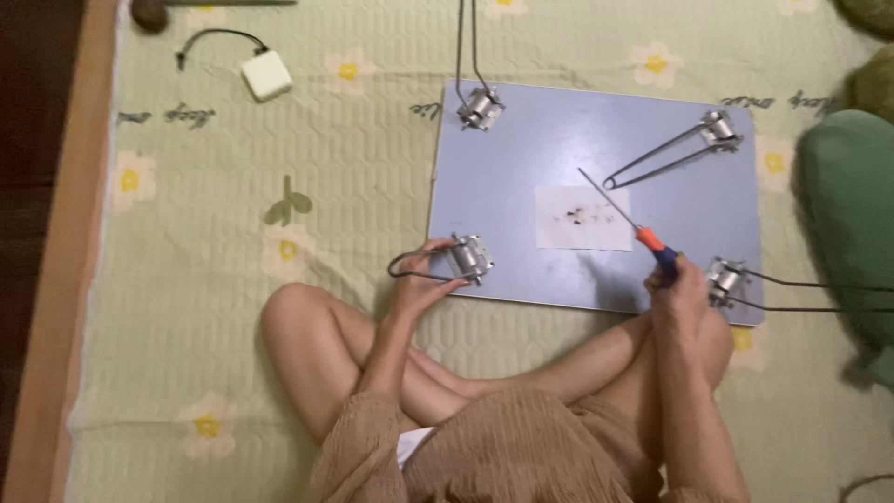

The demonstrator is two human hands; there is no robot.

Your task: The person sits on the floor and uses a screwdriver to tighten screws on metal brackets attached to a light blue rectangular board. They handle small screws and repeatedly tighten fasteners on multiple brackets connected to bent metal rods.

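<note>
A blue rectangular board [559,140] lies upside down on the mat, with a metal hinge bracket and wire leg at each corner. My left hand [421,278] grips the wire leg [410,265] at the near-left bracket [470,257]. In my right hand [678,291] is a screwdriver [626,216] with an orange and blue handle, its long shaft slanting up-left over a white paper [584,219] that carries a few small dark screws. That hand sits just left of the near-right bracket [724,278].
The far-right wire leg [666,154] is folded onto the board. A white charger with black cable [265,74] lies far left on the flowered green mat [233,307]. Green cushions [852,214] sit at the right. A wooden edge [56,279] borders the left. My crossed legs are close to the board.
</note>
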